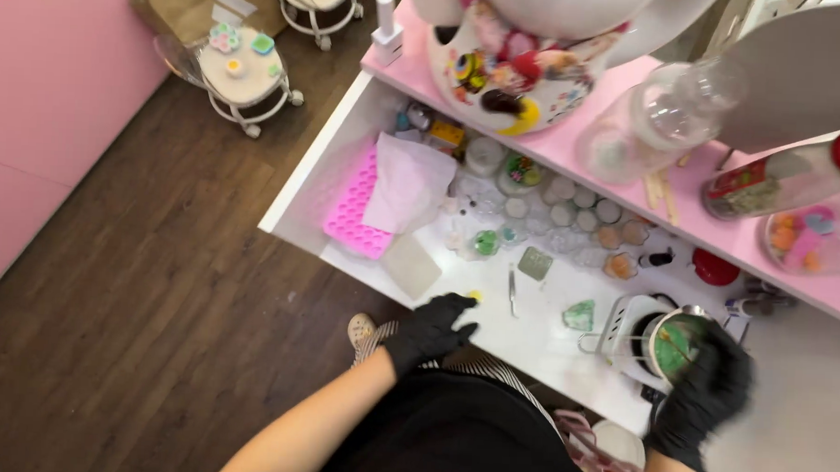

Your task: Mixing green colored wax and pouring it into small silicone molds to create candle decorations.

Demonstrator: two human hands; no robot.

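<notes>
Right hand (708,390), black-gloved, gripping cup (677,345) with green inside, over white holder (626,338) in drawer (301,190). Left hand (433,328), fingers curled loosely, holding nothing, near tweezers (511,290) and yellow bit (475,295).

Well up and left of the black-gloved right hand (703,395), a brown paper bag (200,5) bearing a white label is lying on the floor, while a red-capped bottle (785,179) with a red-green label is lying on the pink shelf just above that hand.
</notes>
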